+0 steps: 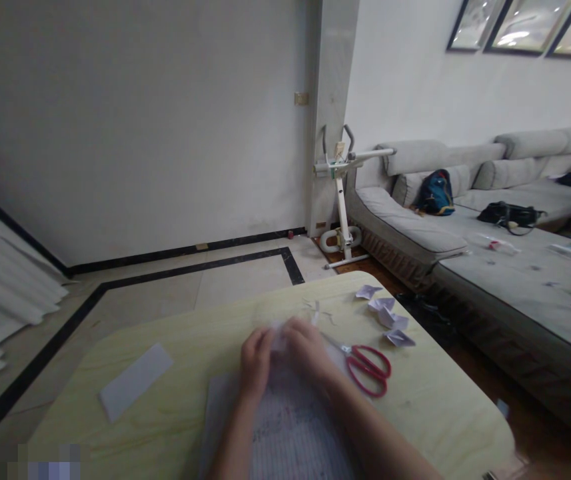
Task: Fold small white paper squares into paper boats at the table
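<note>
Both hands meet over the top of a lined sheet with writing (290,427). Between them is a small piece of white paper (279,339), blurred and partly covered by the fingers. My left hand (256,360) is closed on its left side. My right hand (308,347) is closed on its right side, slightly blurred. Just right of my right hand lie scissors with red handles (369,370), their blades partly hidden behind it. Several folded paper shapes (385,312) sit along the table's right edge. Thin paper scraps (316,310) lie beyond my fingers.
A folded white paper strip (135,381) rests on the left of the wooden table (185,427). To the right stands a grey sofa (515,267) with a blue backpack (436,193) and a black bag (511,215). A white exercise machine (341,207) stands by the wall.
</note>
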`<state>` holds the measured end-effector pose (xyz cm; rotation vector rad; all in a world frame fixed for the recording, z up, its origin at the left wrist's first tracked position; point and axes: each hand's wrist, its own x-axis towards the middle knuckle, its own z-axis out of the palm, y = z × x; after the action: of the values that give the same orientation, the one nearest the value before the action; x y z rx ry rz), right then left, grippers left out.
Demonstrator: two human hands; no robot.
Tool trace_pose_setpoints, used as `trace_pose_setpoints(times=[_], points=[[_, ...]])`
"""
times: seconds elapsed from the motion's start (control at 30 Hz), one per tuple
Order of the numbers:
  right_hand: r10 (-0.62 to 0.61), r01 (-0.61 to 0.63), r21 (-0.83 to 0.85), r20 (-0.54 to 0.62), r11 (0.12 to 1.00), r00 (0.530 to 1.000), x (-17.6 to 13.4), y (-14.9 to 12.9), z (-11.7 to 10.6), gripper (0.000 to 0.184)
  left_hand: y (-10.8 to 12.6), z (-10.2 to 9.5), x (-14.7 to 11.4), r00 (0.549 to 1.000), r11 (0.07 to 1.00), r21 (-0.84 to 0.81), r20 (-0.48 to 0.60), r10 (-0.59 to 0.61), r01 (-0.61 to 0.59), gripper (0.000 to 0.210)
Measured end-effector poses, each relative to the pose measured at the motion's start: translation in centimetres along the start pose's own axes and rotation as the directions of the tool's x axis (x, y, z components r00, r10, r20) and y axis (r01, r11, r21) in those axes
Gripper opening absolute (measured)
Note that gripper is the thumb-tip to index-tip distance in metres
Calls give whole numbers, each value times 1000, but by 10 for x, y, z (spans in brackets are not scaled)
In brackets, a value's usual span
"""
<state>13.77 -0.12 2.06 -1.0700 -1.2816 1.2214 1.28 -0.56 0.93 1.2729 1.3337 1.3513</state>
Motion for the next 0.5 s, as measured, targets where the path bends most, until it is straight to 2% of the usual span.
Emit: trace_pose_setpoints(times=[0.13, 0.33, 0.5], points=[[23, -24, 20, 66, 1000, 998, 1, 3, -3, 12, 1, 0, -1, 999, 999, 40, 28, 19, -20, 22], [5, -12, 32, 223, 999, 975, -3, 1, -3, 15, -2, -1, 1, 999, 997, 59, -13, 45, -44, 21], [73, -98, 68, 303, 993, 950, -7, -6, -1, 12, -1, -2, 2, 999, 997, 80, -26, 19, -17, 22]])
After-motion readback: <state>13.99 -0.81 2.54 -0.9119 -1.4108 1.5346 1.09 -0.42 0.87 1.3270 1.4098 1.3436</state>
